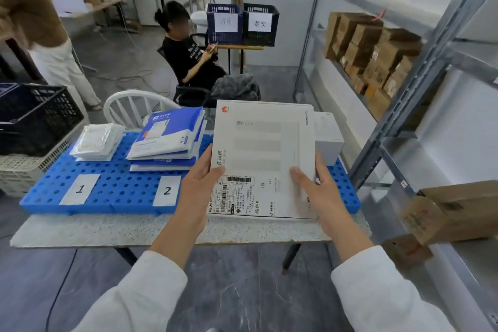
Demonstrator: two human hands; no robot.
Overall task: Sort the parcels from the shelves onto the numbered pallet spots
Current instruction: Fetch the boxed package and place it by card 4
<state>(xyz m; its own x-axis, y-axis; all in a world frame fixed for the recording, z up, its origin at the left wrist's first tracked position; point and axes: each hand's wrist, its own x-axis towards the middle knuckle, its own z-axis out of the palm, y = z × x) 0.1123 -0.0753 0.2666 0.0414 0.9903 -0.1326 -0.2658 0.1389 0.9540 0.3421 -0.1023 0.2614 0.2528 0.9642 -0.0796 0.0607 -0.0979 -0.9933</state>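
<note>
Left hand [198, 191]; right hand [320, 194] (one box [261, 143])

Setting: a small parcel-sorting room, warehouse type rather than a shop or home.

Evidence:
- Grey metal shelving [431, 62] runs along the right side, one level packed with brown cartons [372, 54].
- A blue perforated pallet [121, 194] lies on a speckled table [107, 229], with paper labels "1" [80, 188] and "2" [167, 191] stuck to it.
- Flat white bags [97, 140] are stacked behind "1" and blue-and-white mailers [167, 135] behind "2".
- On a far stand, a blue crate [225, 35] and a black crate [260, 35] each carry a paper sign with characters.
- The white flat box [262, 143] in front bears a barcoded shipping label [234, 194].
</note>
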